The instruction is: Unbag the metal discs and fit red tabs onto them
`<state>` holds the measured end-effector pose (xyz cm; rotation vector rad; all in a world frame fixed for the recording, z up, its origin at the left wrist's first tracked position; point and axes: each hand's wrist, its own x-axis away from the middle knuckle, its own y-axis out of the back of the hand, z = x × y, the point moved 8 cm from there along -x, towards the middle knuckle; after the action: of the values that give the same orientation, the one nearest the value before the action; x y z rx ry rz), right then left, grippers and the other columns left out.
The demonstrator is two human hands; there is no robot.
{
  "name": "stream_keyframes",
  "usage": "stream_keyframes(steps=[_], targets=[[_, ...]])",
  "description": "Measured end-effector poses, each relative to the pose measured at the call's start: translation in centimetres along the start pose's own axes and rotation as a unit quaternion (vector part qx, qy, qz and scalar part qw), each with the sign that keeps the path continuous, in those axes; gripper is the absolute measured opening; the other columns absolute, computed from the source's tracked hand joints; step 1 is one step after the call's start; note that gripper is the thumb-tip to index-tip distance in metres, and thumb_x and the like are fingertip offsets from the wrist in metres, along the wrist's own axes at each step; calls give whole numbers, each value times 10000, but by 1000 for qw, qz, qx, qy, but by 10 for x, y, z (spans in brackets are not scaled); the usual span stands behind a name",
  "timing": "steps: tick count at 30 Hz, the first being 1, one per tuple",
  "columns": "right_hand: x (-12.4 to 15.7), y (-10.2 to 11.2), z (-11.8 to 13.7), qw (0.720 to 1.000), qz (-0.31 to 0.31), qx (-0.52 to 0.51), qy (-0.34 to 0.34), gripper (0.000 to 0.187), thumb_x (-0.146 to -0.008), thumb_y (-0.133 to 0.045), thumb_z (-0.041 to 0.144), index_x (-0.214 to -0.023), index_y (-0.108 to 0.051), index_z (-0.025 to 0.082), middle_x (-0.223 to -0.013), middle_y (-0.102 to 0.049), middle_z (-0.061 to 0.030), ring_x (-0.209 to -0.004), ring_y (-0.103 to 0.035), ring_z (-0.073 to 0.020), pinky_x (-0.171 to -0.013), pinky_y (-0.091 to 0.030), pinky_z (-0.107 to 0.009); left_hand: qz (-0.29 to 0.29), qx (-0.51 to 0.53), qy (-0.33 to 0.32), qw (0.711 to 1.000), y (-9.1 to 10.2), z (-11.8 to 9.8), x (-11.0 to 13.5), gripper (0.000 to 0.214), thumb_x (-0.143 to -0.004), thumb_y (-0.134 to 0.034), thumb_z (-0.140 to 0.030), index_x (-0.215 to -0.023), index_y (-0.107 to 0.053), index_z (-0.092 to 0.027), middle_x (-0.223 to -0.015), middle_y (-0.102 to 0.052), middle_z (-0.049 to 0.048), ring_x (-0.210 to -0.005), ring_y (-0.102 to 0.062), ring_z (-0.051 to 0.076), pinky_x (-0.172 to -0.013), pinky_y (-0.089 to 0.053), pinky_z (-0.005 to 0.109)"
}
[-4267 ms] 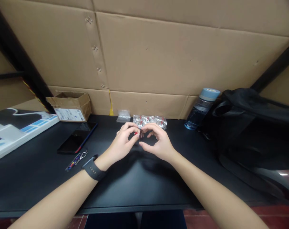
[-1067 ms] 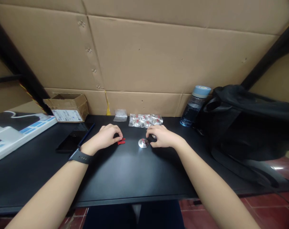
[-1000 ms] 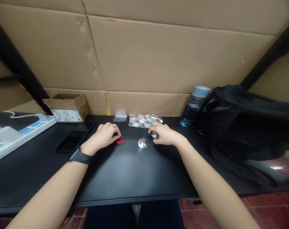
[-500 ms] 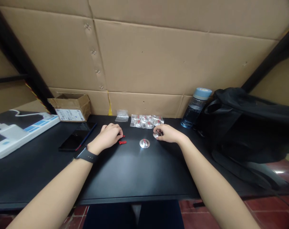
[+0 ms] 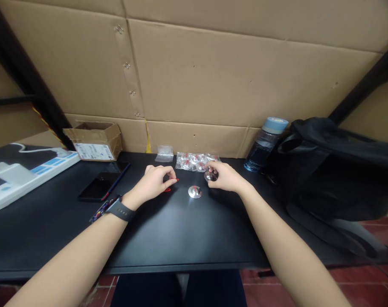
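My left hand (image 5: 155,181) is closed, thumb and fingers pinching a thin red cord (image 5: 177,180) whose tip shows past the fingertips. Just below those fingers, more red cord (image 5: 167,190) lies on the black table (image 5: 184,238). A shiny silver finger cymbal (image 5: 209,176), dome-shaped, is gripped by its rim between the thumb and fingers of my right hand (image 5: 225,177). Between the hands another finger cymbal (image 5: 195,192) rests dome up, with a bit of red at its centre. Behind them, several more are packed in a clear plastic sheet (image 5: 186,164).
A small clear bag (image 5: 164,153) lies near the cardboard wall (image 5: 194,85). On the left are an open carton (image 5: 98,143), a phone (image 5: 104,181) and a white power strip (image 5: 37,172). A water bottle (image 5: 264,145) and a black backpack (image 5: 331,170) stand on the right.
My left hand has shifted right, picking a red cord up off the table. The right hand has lifted its finger cymbal slightly and tilted it.
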<state>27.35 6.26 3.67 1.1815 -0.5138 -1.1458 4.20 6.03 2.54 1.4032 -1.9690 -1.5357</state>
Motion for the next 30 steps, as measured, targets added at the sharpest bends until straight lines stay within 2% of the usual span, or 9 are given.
stream_keyframes(steps=[4,7,10,13,20,25,30], targets=[[0,3,17,993,-36,-93,57,531,-673,-714,180,-1194,-631,242,-1032,-685,-24,-843,-628,-170,-762,-489,-291,-22,19,-8,1000,8,-9,1,170,-879,-686,-414,-843,-705,-249,-913,-758,-20,-880,-671,192,-908,-399,354],[1,2,34,980,-40,-170,94,571,-673,-715,168,-1228,-602,239,-1094,-679,-38,-889,-641,-178,-761,-509,-296,-41,46,-22,998,12,-15,1,145,-876,-695,-401,-865,-736,-262,-951,-766,-5,-952,-667,205,-908,-439,349],[4,-1,50,964,-42,-238,114,595,-679,-713,159,-1253,-578,241,-1157,-664,-55,-939,-653,-191,-776,-529,-309,-57,69,-37,995,14,-20,2,144,-891,-680,-395,-912,-766,-282,-971,-769,3,-982,-662,208,-905,-475,340],[8,-2,61,949,-82,-282,118,555,-692,-697,152,-1225,-576,245,-1181,-654,-64,-986,-656,-207,-773,-549,-318,-66,69,-49,994,16,-27,3,162,-908,-660,-398,-923,-777,-286,-979,-766,13,-1001,-654,217,-923,-482,354],[17,4,86,937,-190,-248,159,494,-689,-722,189,-1161,-597,266,-1113,-651,-57,-964,-640,-220,-757,-577,-351,-100,68,-62,991,21,-41,8,181,-945,-609,-358,-963,-754,-251,-1109,-683,57,-1057,-625,222,-964,-468,380],[22,7,96,932,-201,-237,187,467,-704,-735,198,-1145,-600,276,-1129,-647,-59,-1011,-626,-232,-760,-584,-358,-141,85,-73,984,24,-47,12,156,-932,-620,-328,-958,-752,-250,-1224,-603,70,-1173,-580,250,-1023,-458,410],[24,8,99,931,-202,-237,191,477,-703,-745,190,-1147,-601,286,-1124,-651,-60,-1063,-618,-254,-761,-589,-371,-153,106,-71,980,23,-48,14,145,-921,-630,-322,-941,-747,-238,-1201,-606,77,-1165,-582,254,-1017,-479,415]])
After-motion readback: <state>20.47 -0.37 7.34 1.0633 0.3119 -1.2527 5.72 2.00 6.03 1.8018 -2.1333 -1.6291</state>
